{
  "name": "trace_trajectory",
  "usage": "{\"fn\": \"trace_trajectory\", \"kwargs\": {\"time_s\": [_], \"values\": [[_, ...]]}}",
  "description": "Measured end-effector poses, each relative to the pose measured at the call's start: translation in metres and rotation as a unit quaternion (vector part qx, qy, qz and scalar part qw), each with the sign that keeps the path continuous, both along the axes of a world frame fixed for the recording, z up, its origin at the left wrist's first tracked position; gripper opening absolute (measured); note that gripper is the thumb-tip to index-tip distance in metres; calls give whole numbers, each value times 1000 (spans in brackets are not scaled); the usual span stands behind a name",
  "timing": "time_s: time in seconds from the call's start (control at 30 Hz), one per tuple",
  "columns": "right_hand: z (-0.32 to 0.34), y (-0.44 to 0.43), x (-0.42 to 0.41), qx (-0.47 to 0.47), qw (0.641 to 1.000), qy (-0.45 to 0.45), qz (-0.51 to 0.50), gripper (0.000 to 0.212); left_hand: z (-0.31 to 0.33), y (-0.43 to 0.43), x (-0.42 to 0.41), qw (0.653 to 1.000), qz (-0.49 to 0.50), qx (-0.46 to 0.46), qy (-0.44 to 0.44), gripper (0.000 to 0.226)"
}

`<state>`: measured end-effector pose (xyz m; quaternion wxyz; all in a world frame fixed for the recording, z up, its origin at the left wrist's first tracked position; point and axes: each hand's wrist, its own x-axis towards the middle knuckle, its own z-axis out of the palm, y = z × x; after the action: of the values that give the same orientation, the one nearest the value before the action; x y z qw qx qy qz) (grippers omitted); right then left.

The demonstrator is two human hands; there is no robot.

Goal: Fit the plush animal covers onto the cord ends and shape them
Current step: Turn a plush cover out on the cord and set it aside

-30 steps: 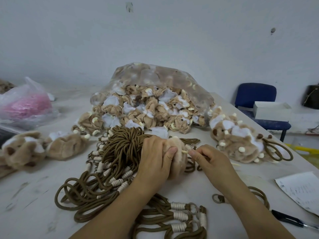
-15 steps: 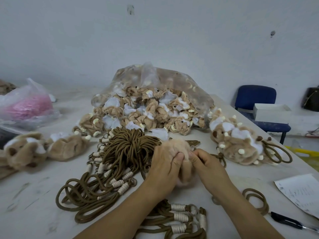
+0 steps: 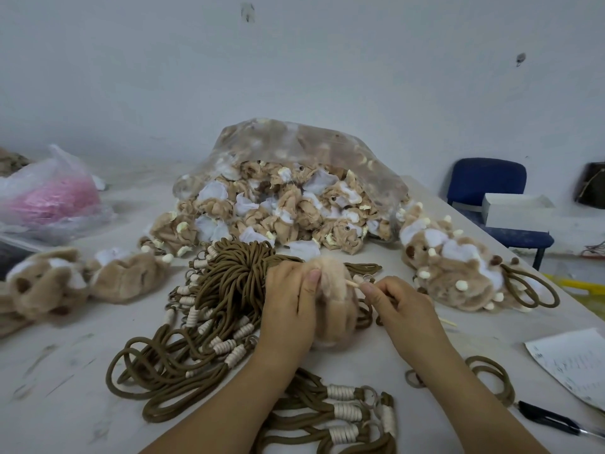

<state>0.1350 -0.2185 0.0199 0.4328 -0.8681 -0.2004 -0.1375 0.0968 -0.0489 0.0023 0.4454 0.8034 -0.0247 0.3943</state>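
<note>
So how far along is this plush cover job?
Done: a heap of tan-and-white plush animals with cord loops, at right. In hand: the left hand grips a tan plush cover while the right hand pinches a thin wooden stick against it. Remaining: the brown cord bundle and a clear bagful of covers.

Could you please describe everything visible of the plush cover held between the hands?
The plush cover is a soft, rounded lump of pale tan fuzzy fabric; no face shows from here. Its lower end seems to rest on the white table, beside the pile of brown cords. The left hand grips its left side, thumb across the top. The right hand pinches a thin stick whose tip meets the cover's upper right.
</note>
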Motion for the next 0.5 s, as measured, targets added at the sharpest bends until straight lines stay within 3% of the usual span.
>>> {"fn": "trace_trajectory", "kwargs": {"time_s": [0.13, 0.5], "values": [[-4, 0, 0, 10, 1000, 10, 1, 39, -1, 1, -2, 999, 18, 39, -22, 44], [-2, -2, 2, 57, 996, 23, 67, 32, 6, -4, -9, 996, -83, 13, 15, 31]]}}
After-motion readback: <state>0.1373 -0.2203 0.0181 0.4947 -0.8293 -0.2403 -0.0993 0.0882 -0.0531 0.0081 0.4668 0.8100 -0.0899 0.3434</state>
